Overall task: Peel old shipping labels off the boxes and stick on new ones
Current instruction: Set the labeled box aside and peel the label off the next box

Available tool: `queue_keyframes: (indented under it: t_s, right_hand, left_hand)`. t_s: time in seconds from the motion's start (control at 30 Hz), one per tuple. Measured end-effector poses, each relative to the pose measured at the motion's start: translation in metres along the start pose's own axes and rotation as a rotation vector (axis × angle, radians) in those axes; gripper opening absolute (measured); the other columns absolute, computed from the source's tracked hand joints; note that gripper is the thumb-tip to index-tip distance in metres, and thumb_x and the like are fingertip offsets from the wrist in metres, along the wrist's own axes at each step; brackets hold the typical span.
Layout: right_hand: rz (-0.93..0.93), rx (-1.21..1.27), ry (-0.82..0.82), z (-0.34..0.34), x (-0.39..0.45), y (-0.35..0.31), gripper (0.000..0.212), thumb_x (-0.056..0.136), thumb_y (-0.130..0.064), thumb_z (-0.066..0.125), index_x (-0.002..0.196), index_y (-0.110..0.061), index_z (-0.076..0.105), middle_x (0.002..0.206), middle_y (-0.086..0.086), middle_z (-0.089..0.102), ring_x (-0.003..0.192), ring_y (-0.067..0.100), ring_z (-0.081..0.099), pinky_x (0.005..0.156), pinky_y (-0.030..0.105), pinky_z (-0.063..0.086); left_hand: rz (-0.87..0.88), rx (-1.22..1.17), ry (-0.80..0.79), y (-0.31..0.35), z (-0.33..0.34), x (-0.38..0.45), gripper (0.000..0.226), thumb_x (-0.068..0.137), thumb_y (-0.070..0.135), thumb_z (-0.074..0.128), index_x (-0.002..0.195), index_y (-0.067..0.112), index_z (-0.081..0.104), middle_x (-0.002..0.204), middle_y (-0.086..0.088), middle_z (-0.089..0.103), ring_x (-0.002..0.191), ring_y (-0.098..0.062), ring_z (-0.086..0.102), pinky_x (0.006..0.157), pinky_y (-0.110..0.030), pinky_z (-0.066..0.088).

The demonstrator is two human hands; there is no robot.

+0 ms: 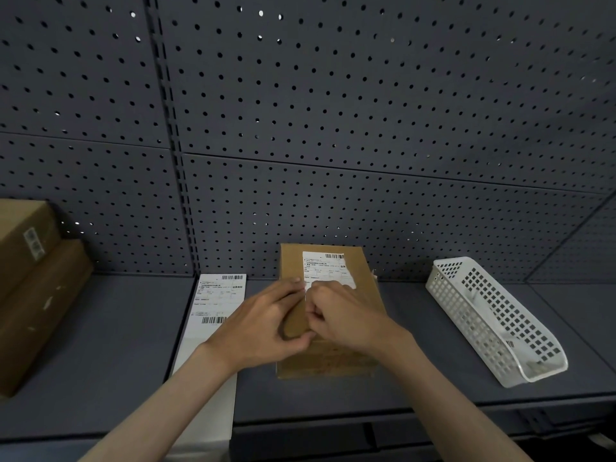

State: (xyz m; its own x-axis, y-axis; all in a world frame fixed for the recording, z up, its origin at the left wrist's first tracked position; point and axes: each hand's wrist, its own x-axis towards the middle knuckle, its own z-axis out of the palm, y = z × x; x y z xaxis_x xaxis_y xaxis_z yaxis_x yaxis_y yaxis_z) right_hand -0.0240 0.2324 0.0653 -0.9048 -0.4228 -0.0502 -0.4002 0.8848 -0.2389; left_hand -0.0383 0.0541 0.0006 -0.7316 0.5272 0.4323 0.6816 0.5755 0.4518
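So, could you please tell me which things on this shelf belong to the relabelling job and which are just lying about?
In the job:
- cardboard box
- its label, being worked by left hand and right hand
- label sheet

Lying about:
- white basket
- stacked boxes, perhaps next
- pegboard

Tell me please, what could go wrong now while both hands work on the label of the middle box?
The label may tear, since the right hand seems to pick at its lower edge. The box could slide if the left hand lets go. The left forearm lies over the label sheet and might drag it.
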Motion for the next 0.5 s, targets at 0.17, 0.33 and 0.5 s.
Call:
queue_keyframes:
  t_s: [0.17,0.33,0.5]
  right_hand:
    - [-0.005,0.081,-0.075,-0.003,0.002,0.003,0.011,0.088,-0.012,0.057,0.084,-0.002,0.059,0.09,0.005,0.057,0.083,0.026,0.056,0.072,0.043,0.05]
    - [0.028,0.235,0.033,0.002,0.002,0.017,0.01,0.09,-0.019,0.06,0.082,-0.014,0.063,0.086,-0.006,0.058,0.079,0.014,0.056,0.075,0.042,0.054]
    - [-0.008,0.167,0.034,0.006,0.002,0.015,0.008,0.087,-0.022,0.066,0.082,-0.018,0.071,0.089,-0.003,0.064,0.086,0.014,0.059,0.078,0.04,0.055]
  left_hand:
    - [-0.017,0.011,-0.008,-0.001,0.002,0.0,0.067,0.082,0.06,0.063,0.136,0.021,0.06,0.148,0.009,0.048,0.141,0.001,0.035,0.115,-0.022,0.034]
    - [-0.029,0.019,0.005,0.0,0.002,-0.001,0.07,0.082,0.062,0.064,0.137,0.02,0.059,0.148,0.01,0.048,0.14,0.003,0.035,0.115,-0.019,0.031]
    - [-0.025,0.012,-0.004,-0.002,0.002,-0.001,0.068,0.082,0.063,0.062,0.136,0.02,0.061,0.148,0.012,0.046,0.14,0.008,0.031,0.114,-0.011,0.025]
